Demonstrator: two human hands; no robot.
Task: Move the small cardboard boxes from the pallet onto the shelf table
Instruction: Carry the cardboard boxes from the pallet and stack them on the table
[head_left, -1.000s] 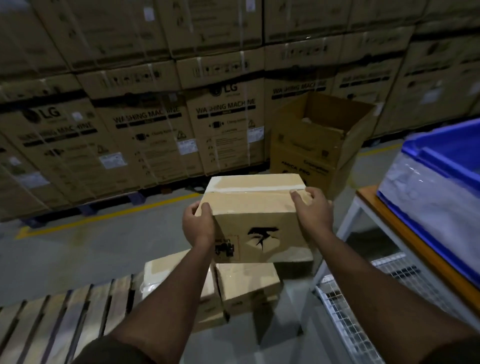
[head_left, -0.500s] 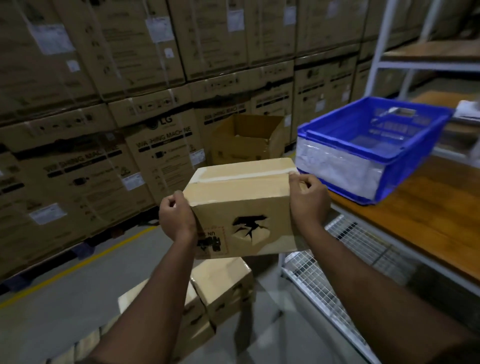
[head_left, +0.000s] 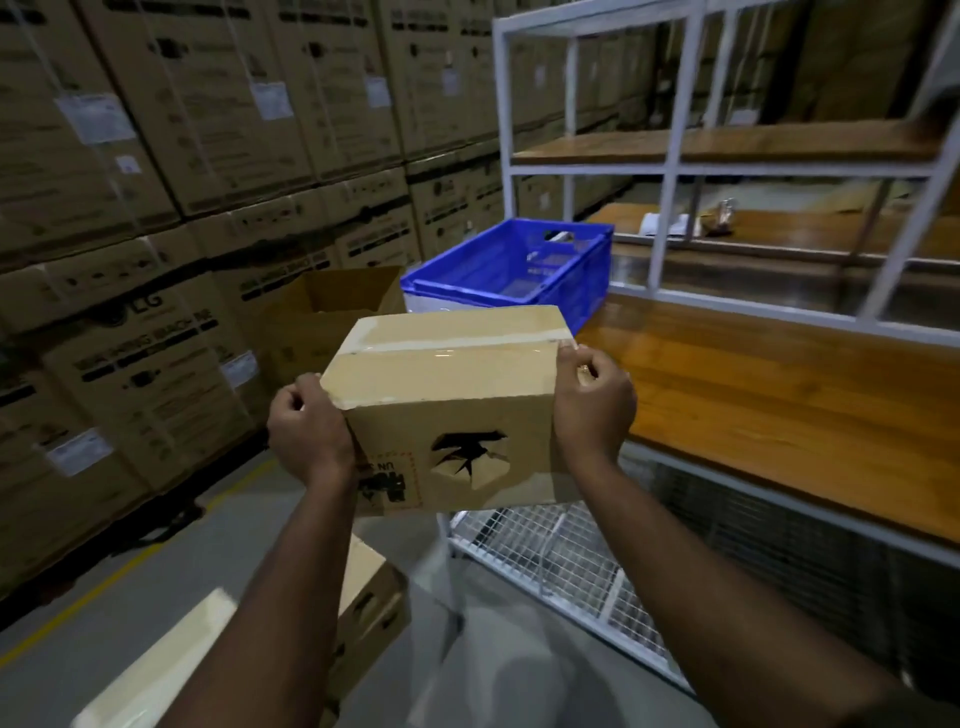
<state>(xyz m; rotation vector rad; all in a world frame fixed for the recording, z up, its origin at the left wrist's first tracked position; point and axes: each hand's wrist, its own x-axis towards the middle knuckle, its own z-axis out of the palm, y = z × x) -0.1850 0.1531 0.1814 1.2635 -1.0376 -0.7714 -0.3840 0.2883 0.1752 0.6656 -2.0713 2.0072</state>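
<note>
I hold a small taped cardboard box (head_left: 452, 395) in the air at chest height, with a torn hole in its near face. My left hand (head_left: 309, 426) grips its left side and my right hand (head_left: 592, 402) grips its right side. The box hovers just left of the wooden top of the shelf table (head_left: 779, 415), near its corner. Two more small cardboard boxes (head_left: 371, 597) lie low on the floor side behind my left forearm; the pallet under them is hidden.
A blue plastic crate (head_left: 511, 275) stands on the table's far left corner. White shelf frame (head_left: 670, 171) rises behind the tabletop. A wire mesh lower shelf (head_left: 561, 561) sits under the table. An open brown carton (head_left: 332, 306) and stacked large cartons (head_left: 156, 208) line the left.
My view and the held box have swung to the right, from over the pallet toward the shelf table. The tabletop and shelf frame now fill the right side.
</note>
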